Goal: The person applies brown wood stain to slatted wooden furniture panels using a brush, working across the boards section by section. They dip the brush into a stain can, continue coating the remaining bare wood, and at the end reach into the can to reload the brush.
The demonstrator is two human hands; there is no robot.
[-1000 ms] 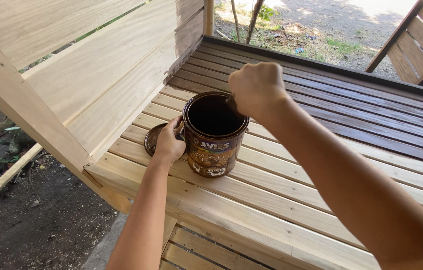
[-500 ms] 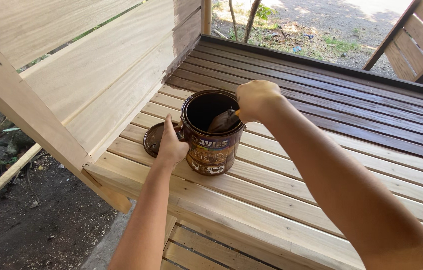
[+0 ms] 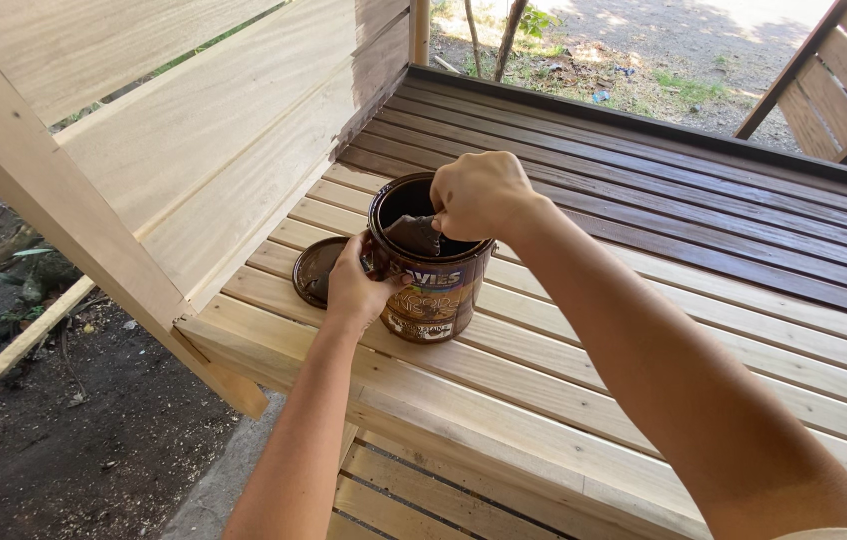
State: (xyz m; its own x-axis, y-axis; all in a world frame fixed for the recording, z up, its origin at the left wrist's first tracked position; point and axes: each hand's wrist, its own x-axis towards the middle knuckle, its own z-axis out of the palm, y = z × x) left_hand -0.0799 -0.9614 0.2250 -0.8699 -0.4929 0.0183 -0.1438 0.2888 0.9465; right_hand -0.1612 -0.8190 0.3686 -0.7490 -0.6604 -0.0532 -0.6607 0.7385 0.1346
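Note:
An open can of dark wood stain (image 3: 435, 300) stands on the slatted wooden surface (image 3: 563, 400). My left hand (image 3: 355, 290) grips the can's near left side. Above the can's mouth, my right hand (image 3: 481, 194) is closed on a dark, stain-soaked rag (image 3: 415, 234) that hangs into the opening. The can's round lid (image 3: 317, 270) lies flat just left of the can, partly behind my left hand.
The far slats (image 3: 663, 200) are stained dark brown; the near ones are bare pale wood. A bare plank wall (image 3: 193, 160) rises at the left. Dirt ground with litter (image 3: 53, 420) lies below left. Another slatted wooden piece (image 3: 843, 80) stands at the top right.
My right hand has dropped from above the can's far rim to its mouth, and the dark rag now shows in the opening. My left hand has stayed on the can.

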